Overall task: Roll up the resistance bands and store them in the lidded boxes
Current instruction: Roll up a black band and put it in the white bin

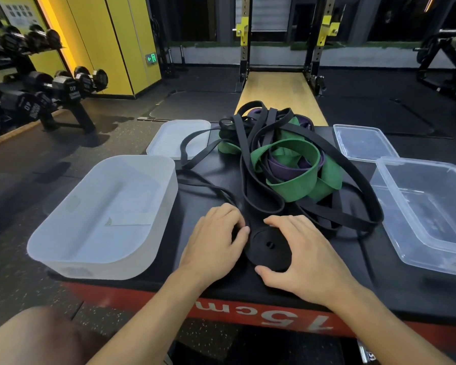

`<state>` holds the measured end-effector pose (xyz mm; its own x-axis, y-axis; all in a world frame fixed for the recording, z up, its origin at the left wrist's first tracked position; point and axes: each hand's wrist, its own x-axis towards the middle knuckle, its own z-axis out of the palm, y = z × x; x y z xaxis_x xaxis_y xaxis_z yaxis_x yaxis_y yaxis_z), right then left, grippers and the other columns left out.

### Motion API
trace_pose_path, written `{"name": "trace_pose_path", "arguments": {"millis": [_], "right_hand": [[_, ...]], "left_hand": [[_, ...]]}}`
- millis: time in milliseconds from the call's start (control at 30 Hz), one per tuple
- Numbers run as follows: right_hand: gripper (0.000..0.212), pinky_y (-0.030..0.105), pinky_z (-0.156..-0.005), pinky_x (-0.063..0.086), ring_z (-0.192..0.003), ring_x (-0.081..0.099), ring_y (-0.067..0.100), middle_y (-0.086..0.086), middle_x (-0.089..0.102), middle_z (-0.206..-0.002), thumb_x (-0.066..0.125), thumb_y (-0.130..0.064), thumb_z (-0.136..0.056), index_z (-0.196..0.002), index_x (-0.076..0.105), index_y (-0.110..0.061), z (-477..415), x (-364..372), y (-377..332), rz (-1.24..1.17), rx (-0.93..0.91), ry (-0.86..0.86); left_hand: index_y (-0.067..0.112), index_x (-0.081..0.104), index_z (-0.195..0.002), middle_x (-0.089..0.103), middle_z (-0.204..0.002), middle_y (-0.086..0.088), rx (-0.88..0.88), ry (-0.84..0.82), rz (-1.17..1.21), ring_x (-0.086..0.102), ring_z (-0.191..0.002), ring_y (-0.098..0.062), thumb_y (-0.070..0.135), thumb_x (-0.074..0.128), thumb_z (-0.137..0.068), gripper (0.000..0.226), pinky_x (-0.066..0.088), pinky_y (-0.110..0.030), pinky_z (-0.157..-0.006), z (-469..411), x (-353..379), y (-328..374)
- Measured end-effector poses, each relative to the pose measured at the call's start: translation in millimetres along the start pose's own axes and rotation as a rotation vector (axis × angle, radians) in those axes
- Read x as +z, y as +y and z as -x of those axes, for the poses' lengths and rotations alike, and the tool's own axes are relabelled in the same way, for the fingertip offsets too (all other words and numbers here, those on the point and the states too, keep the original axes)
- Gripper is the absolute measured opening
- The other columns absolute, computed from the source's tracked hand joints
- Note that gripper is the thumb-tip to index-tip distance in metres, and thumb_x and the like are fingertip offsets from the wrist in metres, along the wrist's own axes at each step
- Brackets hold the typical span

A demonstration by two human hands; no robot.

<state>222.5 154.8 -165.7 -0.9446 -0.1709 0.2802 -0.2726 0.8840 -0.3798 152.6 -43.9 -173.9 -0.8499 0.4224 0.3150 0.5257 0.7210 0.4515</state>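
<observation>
sitting flat on the black platform (216, 283) near its front edge, a black roll (270, 252) of band is gripped by the right hand (303, 256): the thumb is hooked on the near rim and the fingers are curled over the far rim. the left hand (219, 235) is set against the roll's left side with curled fingertips touching it, but whether anything is really pinched there can't be told, since the thumb is hidden. the loose tail of that band is seen running up from the roll into the tangled pile (271, 154) behind it, where black loops are mixed with a wide green band (295, 185) and a purple band (284, 168). one thin black loop is draped over the frosted lid (169, 138) at the back left. the frosted box (90, 270) is parked left of the hands, uncovered, with what looks like a label stuck inside. on the right the clear box (400, 241) is uncovered too, its clear lid (363, 139) laid just behind it. dumbbells (63, 86) are racked off to the far left.
</observation>
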Motion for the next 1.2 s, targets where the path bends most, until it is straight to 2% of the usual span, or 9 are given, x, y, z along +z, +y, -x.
{"name": "trace_pose_path", "arguments": {"millis": [100, 300, 367, 433, 500, 600, 900, 1033, 1200], "right_hand": [[0.078, 0.013, -0.107, 0.035, -0.133, 0.036, -0.009, -0.036, 0.039, -0.131, 0.071, -0.053, -0.073, -0.145, 0.047, -0.033, 1.4, -2.7, 2.1, -0.049, -0.073, -0.048], [0.077, 0.017, -0.12, 0.024, -0.147, 0.023, -0.006, -0.021, 0.039, -0.156, 0.059, -0.045, -0.08, -0.154, 0.041, -0.032, 1.5, -0.3, 4.3, -0.024, -0.144, -0.115], [0.079, 0.026, -0.123, 0.024, -0.149, 0.022, -0.002, -0.018, 0.036, -0.159, 0.058, -0.056, -0.083, -0.156, 0.039, -0.031, 1.7, 1.6, 1.8, 0.032, -0.144, -0.093], [0.09, 0.029, -0.122, 0.026, -0.147, 0.028, 0.004, -0.016, 0.037, -0.156, 0.055, -0.079, -0.082, -0.155, 0.04, -0.03, 2.1, 2.6, -0.6, 0.095, -0.102, -0.04], [0.103, 0.03, -0.113, 0.033, -0.133, 0.04, 0.009, -0.015, 0.043, -0.141, 0.048, -0.096, -0.07, -0.148, 0.046, -0.029, 1.6, 1.9, -3.0, 0.134, 0.001, 0.027], [0.106, 0.03, -0.107, 0.039, -0.119, 0.041, 0.01, -0.017, 0.042, -0.124, 0.041, -0.102, -0.064, -0.143, 0.045, -0.031, 0.0, 2.5, -2.8, 0.153, 0.103, 0.025], [0.083, 0.019, -0.105, 0.036, -0.126, 0.039, 0.0, -0.024, 0.046, -0.13, 0.063, -0.073, -0.071, -0.14, 0.05, -0.03, 0.5, 1.5, 0.6, 0.031, 0.015, 0.01], [0.072, 0.025, -0.111, 0.039, -0.131, 0.039, -0.001, -0.023, 0.047, -0.134, 0.066, -0.057, -0.072, -0.137, 0.054, -0.029, -0.3, -1.2, 2.4, -0.014, -0.068, -0.023], [0.072, 0.03, -0.121, 0.03, -0.147, 0.026, 0.0, -0.018, 0.041, -0.151, 0.056, -0.051, -0.073, -0.142, 0.053, -0.03, -0.1, -0.1, 5.6, -0.02, -0.102, -0.088]], "left_hand": [[0.031, 0.052, -0.088, 0.051, -0.096, 0.018, 0.001, 0.008, 0.01, 0.044, -0.095, -0.003, 0.037, 0.052, -0.102, 0.016, 0.042, -0.029, -0.087, -0.4, 0.8, -0.2], [0.034, 0.051, -0.084, 0.051, -0.098, 0.019, 0.018, 0.006, 0.018, 0.047, -0.095, -0.005, 0.04, 0.056, -0.1, 0.018, 0.044, -0.031, -0.086, -0.6, 1.1, -1.4], [0.035, 0.053, -0.085, 0.05, -0.099, 0.02, 0.012, -0.001, 0.02, 0.047, -0.097, -0.006, 0.041, 0.056, -0.1, 0.016, 0.044, -0.031, -0.088, -0.9, 1.1, -1.5], [0.035, 0.054, -0.087, 0.05, -0.101, 0.02, 0.009, -0.007, 0.018, 0.046, -0.098, -0.005, 0.041, 0.055, -0.1, 0.015, 0.043, -0.031, -0.089, -0.9, 0.9, -1.4], [0.033, 0.056, -0.089, 0.05, -0.102, 0.02, 0.001, -0.012, 0.018, 0.045, -0.099, -0.005, 0.041, 0.055, -0.1, 0.014, 0.042, -0.03, -0.09, -0.7, 0.6, -1.2], [0.031, 0.057, -0.09, 0.05, -0.103, 0.019, -0.009, -0.016, 0.02, 0.044, -0.1, -0.003, 0.041, 0.055, -0.101, 0.015, 0.041, -0.029, -0.091, -0.1, -0.1, -0.8], [0.029, 0.052, -0.084, 0.05, -0.1, 0.017, -0.01, -0.006, -0.013, 0.045, -0.096, -0.005, 0.039, 0.051, -0.102, 0.021, 0.042, -0.03, -0.089, -0.1, 0.3, 1.3], [0.03, 0.052, -0.083, 0.049, -0.097, 0.017, -0.008, 0.008, -0.005, 0.045, -0.095, -0.004, 0.038, 0.052, -0.102, 0.021, 0.042, -0.029, -0.088, 0.3, 0.8, 0.8], [0.031, 0.053, -0.082, 0.05, -0.096, 0.017, -0.009, 0.009, 0.017, 0.046, -0.096, -0.004, 0.039, 0.055, -0.1, 0.02, 0.044, -0.029, -0.088, 0.2, 1.4, -0.4]]}}
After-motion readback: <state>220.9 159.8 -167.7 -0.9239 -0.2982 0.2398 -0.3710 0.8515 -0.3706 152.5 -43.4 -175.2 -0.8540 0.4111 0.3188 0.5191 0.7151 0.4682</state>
